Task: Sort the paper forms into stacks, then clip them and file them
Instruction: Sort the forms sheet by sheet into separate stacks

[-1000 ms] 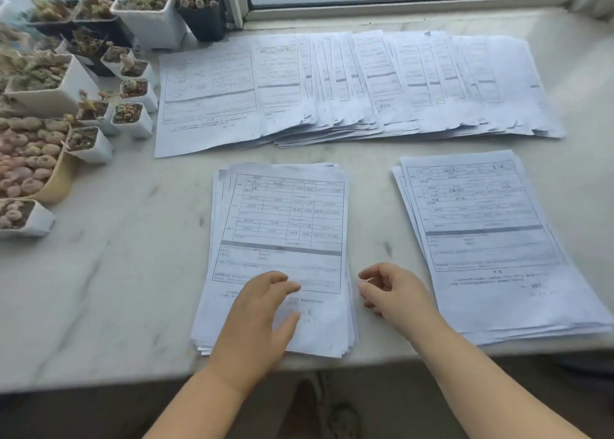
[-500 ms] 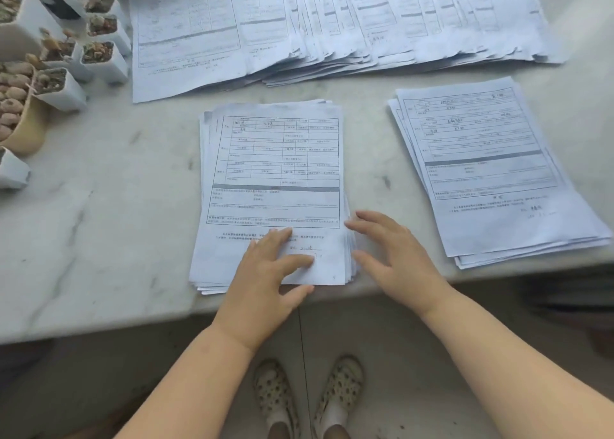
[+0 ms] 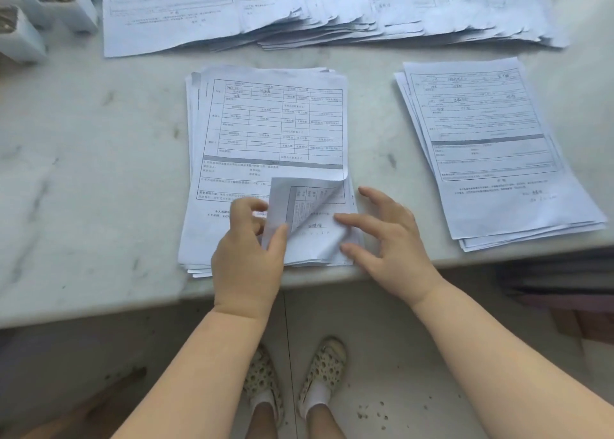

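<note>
A stack of printed forms (image 3: pixel 265 133) lies in the middle of the marble ledge (image 3: pixel 83 179), near its front edge. My left hand (image 3: pixel 247 256) pinches the lower right corner of the top sheet (image 3: pixel 299 199) and has folded it up and over to the left. My right hand (image 3: pixel 388 236) spreads its fingers over the sheet underneath, at the stack's lower right corner. A second stack of forms (image 3: pixel 491 146) lies to the right. A long fanned row of forms (image 3: pixel 332 6) runs along the back.
White square plant pots (image 3: pixel 43 13) stand at the back left. The ledge's front edge runs just below my hands. My feet in perforated shoes (image 3: pixel 292 382) stand on the floor below.
My left hand has taken hold of the top sheet's lower right corner and curled it upward. My right hand has moved onto the sheet beneath. The view has tilted further down.
</note>
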`<move>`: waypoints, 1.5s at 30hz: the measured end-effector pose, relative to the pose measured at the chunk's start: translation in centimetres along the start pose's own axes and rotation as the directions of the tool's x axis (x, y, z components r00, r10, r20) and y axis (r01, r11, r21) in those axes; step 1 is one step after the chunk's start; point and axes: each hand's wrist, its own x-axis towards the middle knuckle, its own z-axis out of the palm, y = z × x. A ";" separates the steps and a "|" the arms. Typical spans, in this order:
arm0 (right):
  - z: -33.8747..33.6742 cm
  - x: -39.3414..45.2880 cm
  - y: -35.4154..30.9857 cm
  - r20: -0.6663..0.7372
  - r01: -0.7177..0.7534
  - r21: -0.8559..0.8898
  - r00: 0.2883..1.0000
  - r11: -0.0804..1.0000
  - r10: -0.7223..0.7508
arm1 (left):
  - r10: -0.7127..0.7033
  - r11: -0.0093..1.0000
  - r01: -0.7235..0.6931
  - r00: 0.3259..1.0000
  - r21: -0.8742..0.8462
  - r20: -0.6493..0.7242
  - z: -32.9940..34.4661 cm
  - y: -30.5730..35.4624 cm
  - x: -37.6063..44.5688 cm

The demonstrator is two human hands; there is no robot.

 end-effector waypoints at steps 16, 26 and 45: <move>1.1 2.2 -1.2 -0.166 -0.121 -0.056 0.980 0.991 0.110 | 0.417 0.810 -0.484 0.872 0.330 0.254 -0.7 -1.4 0.9; -0.3 1.1 0.0 0.001 -0.001 -0.067 1.000 0.998 0.001 | 0.295 0.926 -0.300 0.954 0.231 0.055 -0.7 -1.3 1.5; -2.5 2.4 -2.7 -0.095 -0.223 0.305 0.960 0.926 0.262 | 0.245 0.922 -0.308 0.933 0.232 0.264 -1.6 -1.8 2.0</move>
